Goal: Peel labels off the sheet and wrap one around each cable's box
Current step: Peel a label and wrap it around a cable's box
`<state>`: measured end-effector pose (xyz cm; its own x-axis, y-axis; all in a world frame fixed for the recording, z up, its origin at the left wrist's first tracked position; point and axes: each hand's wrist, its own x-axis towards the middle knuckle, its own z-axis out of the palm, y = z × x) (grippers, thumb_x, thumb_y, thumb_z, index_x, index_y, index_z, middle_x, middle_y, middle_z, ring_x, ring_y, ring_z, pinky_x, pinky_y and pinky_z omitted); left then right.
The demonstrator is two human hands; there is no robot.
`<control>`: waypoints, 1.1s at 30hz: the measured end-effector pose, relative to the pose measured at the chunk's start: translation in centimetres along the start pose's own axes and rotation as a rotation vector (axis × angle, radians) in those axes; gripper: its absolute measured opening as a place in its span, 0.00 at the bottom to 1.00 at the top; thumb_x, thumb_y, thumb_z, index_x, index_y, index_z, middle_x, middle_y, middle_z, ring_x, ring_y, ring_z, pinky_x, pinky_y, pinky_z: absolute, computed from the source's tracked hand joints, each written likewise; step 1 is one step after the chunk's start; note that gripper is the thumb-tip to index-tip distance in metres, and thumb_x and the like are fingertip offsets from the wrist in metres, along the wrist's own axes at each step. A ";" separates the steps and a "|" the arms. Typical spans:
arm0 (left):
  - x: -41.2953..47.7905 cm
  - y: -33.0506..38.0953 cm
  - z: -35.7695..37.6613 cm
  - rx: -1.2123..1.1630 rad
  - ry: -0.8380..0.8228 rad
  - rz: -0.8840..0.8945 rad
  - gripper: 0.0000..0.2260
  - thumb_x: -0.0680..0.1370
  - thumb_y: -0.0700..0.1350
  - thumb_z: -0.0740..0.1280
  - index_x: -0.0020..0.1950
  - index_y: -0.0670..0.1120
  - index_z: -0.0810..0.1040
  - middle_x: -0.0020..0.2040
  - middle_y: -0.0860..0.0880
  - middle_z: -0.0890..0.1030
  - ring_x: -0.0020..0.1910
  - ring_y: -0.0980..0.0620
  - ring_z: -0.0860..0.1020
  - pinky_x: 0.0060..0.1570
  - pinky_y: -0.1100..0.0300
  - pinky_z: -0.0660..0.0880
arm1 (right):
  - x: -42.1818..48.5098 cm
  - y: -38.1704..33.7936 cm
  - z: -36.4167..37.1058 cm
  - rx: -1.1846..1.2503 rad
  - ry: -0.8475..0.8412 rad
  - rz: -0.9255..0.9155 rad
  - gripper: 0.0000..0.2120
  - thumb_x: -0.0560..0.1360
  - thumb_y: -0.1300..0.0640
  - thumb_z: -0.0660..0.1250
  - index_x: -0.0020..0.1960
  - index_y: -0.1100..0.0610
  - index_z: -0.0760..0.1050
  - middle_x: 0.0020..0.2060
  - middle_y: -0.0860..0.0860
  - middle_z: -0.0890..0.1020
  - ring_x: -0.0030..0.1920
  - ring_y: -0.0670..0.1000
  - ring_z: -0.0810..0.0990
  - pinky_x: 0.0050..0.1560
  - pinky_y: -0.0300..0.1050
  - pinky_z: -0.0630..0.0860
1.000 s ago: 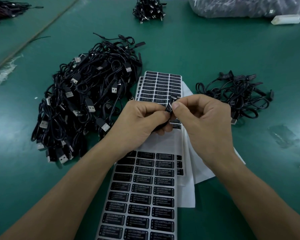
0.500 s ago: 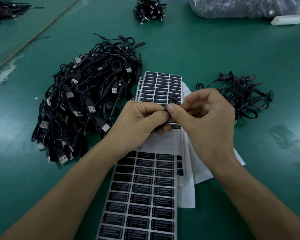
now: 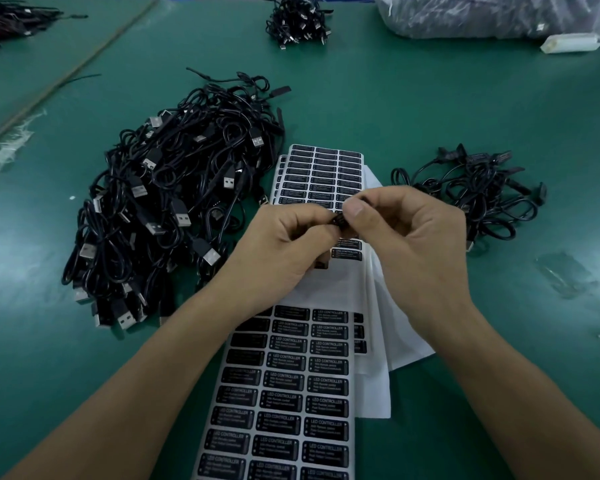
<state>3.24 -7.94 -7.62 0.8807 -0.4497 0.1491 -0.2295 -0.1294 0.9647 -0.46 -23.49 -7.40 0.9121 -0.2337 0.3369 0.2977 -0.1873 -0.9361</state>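
A green tabletop fills the whole view, and all places here are given from the small black box at its middle. This box is lifted above the tabletop and is held from both sides. The left hand pinches its left end with curled fingers, and the right hand pinches its right end between the thumb and the bent forefinger. Both hands are therefore narrow and closed around the box. The box is mostly covered by the fingers, so I cannot tell how far a label goes around it.

To the left of the box lies a big heap of black cables with silver USB plugs. To the right of the box, well apart from it, lies a smaller heap of cables. Just behind and below the box is a label sheet with rows of black labels. Nearer to the person than the box lies a second label sheet (its labels read "LED CONTROLLER"), partly under the left forearm. White backing sheets lie fanned out under the box and the right wrist.

Far behind the box stand a small cable bundle, a clear plastic bag and a white oblong object.
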 end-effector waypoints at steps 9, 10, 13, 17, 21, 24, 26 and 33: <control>-0.2 1.0 -0.2 0.292 0.218 0.289 0.09 0.81 0.48 0.65 0.46 0.48 0.83 0.31 0.51 0.74 0.27 0.56 0.69 0.27 0.60 0.66 | -0.5 -0.7 0.1 0.091 -0.044 0.057 0.14 0.82 0.50 0.60 0.54 0.55 0.82 0.38 0.48 0.84 0.37 0.39 0.79 0.38 0.31 0.74; -0.2 1.5 -0.4 0.259 0.252 0.345 0.09 0.82 0.47 0.64 0.47 0.47 0.82 0.32 0.49 0.75 0.27 0.55 0.70 0.27 0.61 0.68 | -0.6 -0.7 0.3 0.090 -0.108 0.078 0.14 0.80 0.48 0.62 0.59 0.53 0.80 0.40 0.46 0.84 0.40 0.39 0.80 0.40 0.33 0.75; -0.1 2.6 -1.1 0.056 0.288 0.419 0.09 0.83 0.43 0.61 0.50 0.47 0.81 0.32 0.49 0.79 0.29 0.58 0.76 0.33 0.67 0.72 | -1.2 -0.4 0.9 -0.164 -0.300 0.008 0.21 0.72 0.43 0.71 0.63 0.49 0.79 0.43 0.40 0.82 0.46 0.40 0.80 0.45 0.33 0.75; -0.2 3.3 -1.3 -0.220 0.296 0.333 0.09 0.84 0.44 0.60 0.51 0.47 0.79 0.32 0.54 0.82 0.30 0.56 0.78 0.35 0.63 0.76 | -2.0 0.0 1.9 -0.357 -0.375 -0.126 0.15 0.71 0.43 0.75 0.54 0.49 0.84 0.44 0.41 0.81 0.48 0.41 0.78 0.49 0.36 0.73; -0.2 4.0 -1.2 -0.396 0.254 0.267 0.04 0.83 0.43 0.58 0.54 0.48 0.72 0.34 0.53 0.81 0.31 0.56 0.77 0.34 0.60 0.78 | -2.3 -0.1 2.6 -0.296 -0.383 -0.184 0.05 0.73 0.50 0.76 0.48 0.48 0.83 0.40 0.43 0.81 0.41 0.43 0.78 0.42 0.31 0.71; -0.3 4.4 -1.2 -0.520 0.213 0.234 0.02 0.84 0.42 0.57 0.54 0.48 0.68 0.36 0.53 0.80 0.32 0.56 0.77 0.35 0.61 0.77 | -2.5 -0.3 2.7 -0.249 -0.387 -0.118 0.11 0.71 0.44 0.74 0.50 0.41 0.76 0.38 0.41 0.81 0.38 0.44 0.79 0.36 0.28 0.69; -0.4 4.6 -1.1 -0.575 0.203 0.214 0.03 0.85 0.42 0.57 0.53 0.48 0.67 0.36 0.53 0.80 0.32 0.57 0.76 0.35 0.61 0.77 | -2.6 -0.4 2.7 -0.217 -0.403 -0.120 0.10 0.72 0.46 0.74 0.50 0.43 0.75 0.35 0.39 0.80 0.35 0.40 0.78 0.34 0.26 0.68; 0.1 4.1 -1.8 -0.755 0.423 0.107 0.07 0.85 0.45 0.57 0.48 0.48 0.68 0.42 0.46 0.84 0.39 0.49 0.83 0.43 0.55 0.80 | -2.0 -0.8 2.0 0.008 -0.378 0.015 0.03 0.75 0.55 0.69 0.43 0.53 0.79 0.36 0.51 0.83 0.35 0.56 0.80 0.37 0.58 0.78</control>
<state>3.14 -6.99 -3.23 0.9845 -0.0407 0.1706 -0.1154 0.5823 0.8048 -1.96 -20.94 -7.53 0.9554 0.1325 0.2638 0.2848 -0.1787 -0.9418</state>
